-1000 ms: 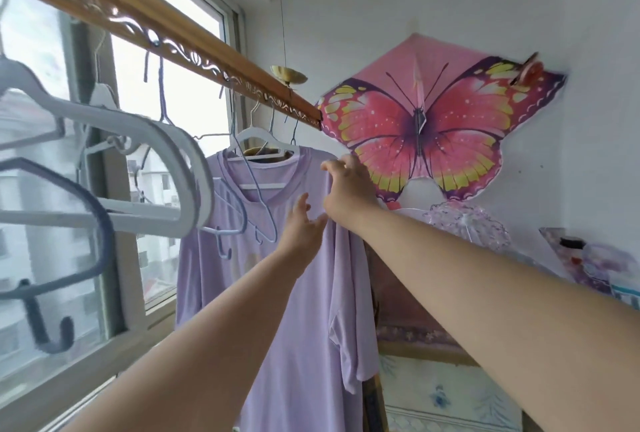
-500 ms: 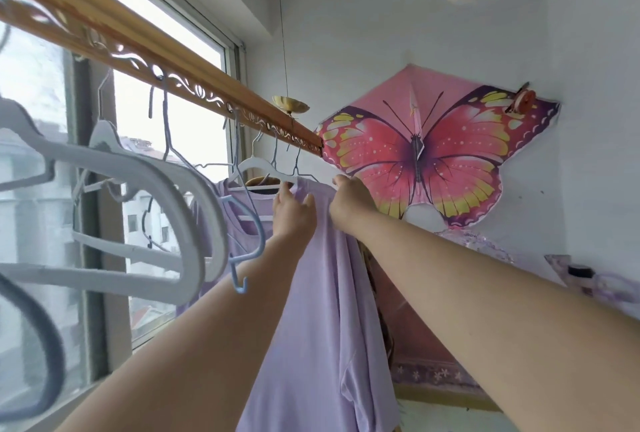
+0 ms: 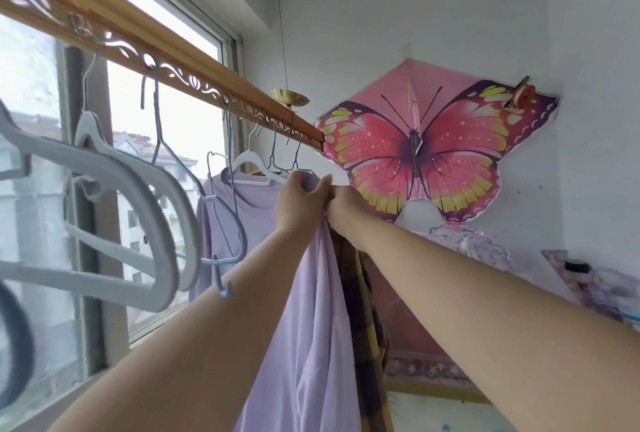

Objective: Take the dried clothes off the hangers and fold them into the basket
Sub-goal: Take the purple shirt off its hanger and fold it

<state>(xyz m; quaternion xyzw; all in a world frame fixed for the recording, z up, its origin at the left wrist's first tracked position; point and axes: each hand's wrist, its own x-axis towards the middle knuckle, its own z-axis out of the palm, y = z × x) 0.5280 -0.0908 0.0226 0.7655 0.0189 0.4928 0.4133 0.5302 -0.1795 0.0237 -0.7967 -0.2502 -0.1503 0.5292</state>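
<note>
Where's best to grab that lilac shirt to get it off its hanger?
Grip the lilac shirt at its shoulder nearest the butterfly kite, coming from below: the white hanger's arm slopes down that way, so cloth probably slides off.

Lit brightly by soft daylight from the overexposed window (image 3: 166,120) at left. Casts barely any shadow. Blurs on the nearest hangers (image 3: 104,160); warps toward the edges.
</note>
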